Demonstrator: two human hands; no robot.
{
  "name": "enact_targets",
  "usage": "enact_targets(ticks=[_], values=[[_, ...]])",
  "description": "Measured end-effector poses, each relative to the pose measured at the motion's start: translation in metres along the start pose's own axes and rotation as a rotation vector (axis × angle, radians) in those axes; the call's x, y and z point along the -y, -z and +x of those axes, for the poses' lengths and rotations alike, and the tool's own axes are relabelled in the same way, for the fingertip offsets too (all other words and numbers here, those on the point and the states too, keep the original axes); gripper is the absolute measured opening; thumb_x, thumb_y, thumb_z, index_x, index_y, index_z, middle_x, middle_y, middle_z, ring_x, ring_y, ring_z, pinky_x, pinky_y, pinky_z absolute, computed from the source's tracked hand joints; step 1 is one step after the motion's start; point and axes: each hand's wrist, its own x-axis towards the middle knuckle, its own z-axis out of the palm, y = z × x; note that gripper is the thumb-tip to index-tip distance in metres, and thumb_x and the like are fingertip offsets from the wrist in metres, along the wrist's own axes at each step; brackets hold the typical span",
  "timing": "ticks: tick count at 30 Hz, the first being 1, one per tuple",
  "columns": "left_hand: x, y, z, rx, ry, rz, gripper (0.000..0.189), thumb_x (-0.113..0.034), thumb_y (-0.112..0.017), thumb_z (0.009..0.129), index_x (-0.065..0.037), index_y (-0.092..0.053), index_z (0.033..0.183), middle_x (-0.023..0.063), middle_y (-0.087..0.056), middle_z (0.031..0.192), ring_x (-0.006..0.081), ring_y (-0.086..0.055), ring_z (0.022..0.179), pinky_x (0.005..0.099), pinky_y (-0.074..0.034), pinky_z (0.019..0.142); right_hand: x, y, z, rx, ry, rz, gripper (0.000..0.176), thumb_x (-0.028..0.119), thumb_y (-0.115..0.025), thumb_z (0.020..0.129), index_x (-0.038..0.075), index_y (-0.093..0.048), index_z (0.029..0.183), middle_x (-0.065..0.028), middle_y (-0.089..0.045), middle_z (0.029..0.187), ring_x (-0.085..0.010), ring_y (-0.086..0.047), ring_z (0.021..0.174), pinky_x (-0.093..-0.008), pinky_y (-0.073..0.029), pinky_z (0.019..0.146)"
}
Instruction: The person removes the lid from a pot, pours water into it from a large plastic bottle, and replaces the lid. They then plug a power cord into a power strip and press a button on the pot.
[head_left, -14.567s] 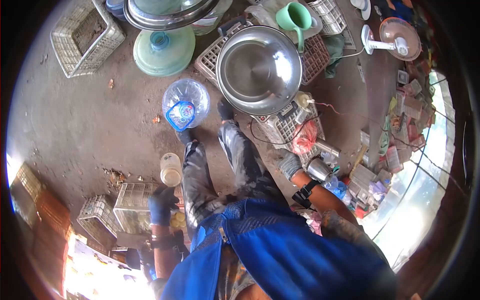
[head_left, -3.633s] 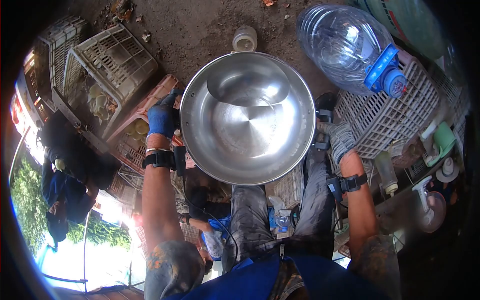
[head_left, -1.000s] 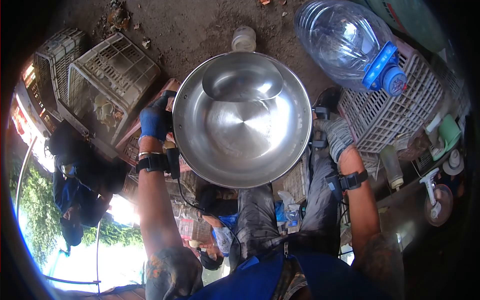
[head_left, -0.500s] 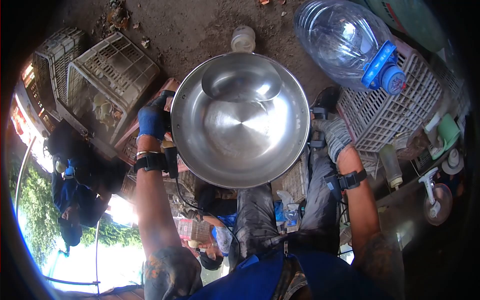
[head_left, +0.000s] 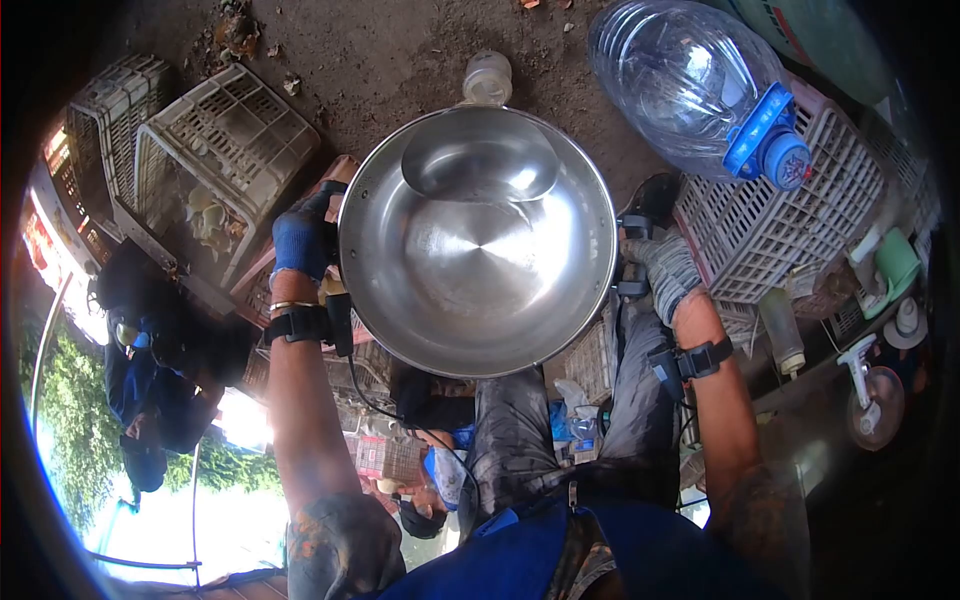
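A wide, round stainless steel pan (head_left: 480,310) with rivets near its rim faces me with its hollow side, its bright inside bare. My left hand (head_left: 300,245), in a blue glove, is closed at the pan's left side. On the opposite side my right hand (head_left: 662,268), in a grey knitted glove, grips the rim area. Black parts show beside both hands at the pan's edge. Each wrist wears a black strap, and a cable runs from the left one. The pan's lower edge overlaps my knees in this view.
Plastic crates (head_left: 230,150) stand at the left, and another crate (head_left: 790,210) at the right beneath a large clear water bottle (head_left: 690,90). Beyond the pan a small translucent jar (head_left: 488,78) is on the dirt floor. A person in dark clothes (head_left: 160,370) is at left, another person (head_left: 430,500) lower down.
The pan and both hands have shifted very slightly to the left. The hold on the pan is the same.
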Motion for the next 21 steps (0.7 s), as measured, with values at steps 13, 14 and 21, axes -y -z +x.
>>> enact_targets(ticks=[13,14,21], values=[[0.003,0.007,0.002,0.038,0.06,-0.11,0.053,-0.031,-0.066,0.083,-0.009,-0.059,0.131,0.0157,-0.065,0.122,0.0301,-0.064,0.111,0.0374,-0.052,0.092,0.0,-0.003,0.0,-0.025,-0.047,-0.019,0.019,0.006,-0.068,0.087,0.011,-0.065,0.106,-0.0054,-0.068,0.086,-0.0206,-0.065,0.069,-0.042,-0.054,0.056],[-0.001,0.011,0.003,0.08,0.16,-0.276,0.053,-0.03,-0.066,0.083,-0.009,-0.059,0.131,0.0153,-0.066,0.122,0.0299,-0.065,0.11,0.0373,-0.052,0.092,0.0,-0.003,0.001,-0.04,-0.048,-0.002,0.018,0.004,-0.068,0.087,0.01,-0.066,0.104,-0.0051,-0.068,0.085,-0.0201,-0.065,0.068,-0.0407,-0.054,0.055],[-0.005,0.013,0.01,0.156,0.507,-0.773,0.049,-0.031,-0.066,0.083,-0.013,-0.06,0.129,0.0134,-0.068,0.117,0.0304,-0.067,0.105,0.0377,-0.054,0.088,-0.001,-0.001,0.003,-0.056,-0.068,-0.067,0.021,0.013,-0.074,0.083,0.007,-0.066,0.101,-0.0064,-0.063,0.077,-0.0185,-0.059,0.061,-0.0348,-0.049,0.05]])
